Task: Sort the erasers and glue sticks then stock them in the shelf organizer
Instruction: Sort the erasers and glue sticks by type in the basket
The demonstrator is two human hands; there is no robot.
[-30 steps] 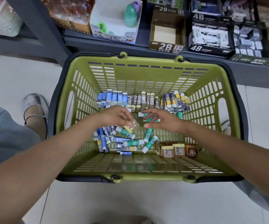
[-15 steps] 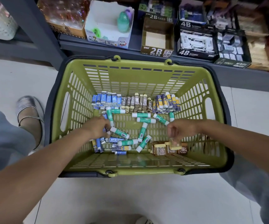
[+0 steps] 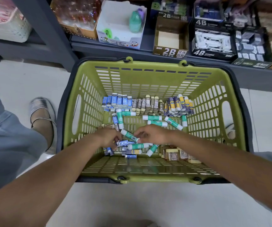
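Two hands: I have both reaching down into the olive-green slatted plastic shopping basket (image 3: 148, 82) at the centre of the frame.
Left hand (image 3: 109, 136): fingers curled down into the loose pile at the lower left of the basket floor, touching a small blue-and-white wrapped eraser (image 3: 122, 143); I cannot tell whether it pinches one.
Right hand (image 3: 151, 134): fingertips curled over the lower end of a green-and-white glue stick (image 3: 129, 135) lying slanted between the two hands; I cannot tell whether it really grips it.
Sorted rows: against the far wall, blue-sleeved erasers (image 3: 117, 100) on the left, brown 2B-sleeved erasers (image 3: 150, 105) in the middle, navy-and-yellow sticks (image 3: 177, 104) on the right.
Loose glue sticks: several more green-and-white tubes (image 3: 152, 118) scattered on the basket floor above and below my hands.
Lower right of basket: clear-cased brown erasers (image 3: 173, 154) grouped together.
Shelf: grey shelf (image 3: 112, 46) across the upper frame, carrying an open brown 2B carton (image 3: 170, 51) and a black 4B carton (image 3: 212, 53).
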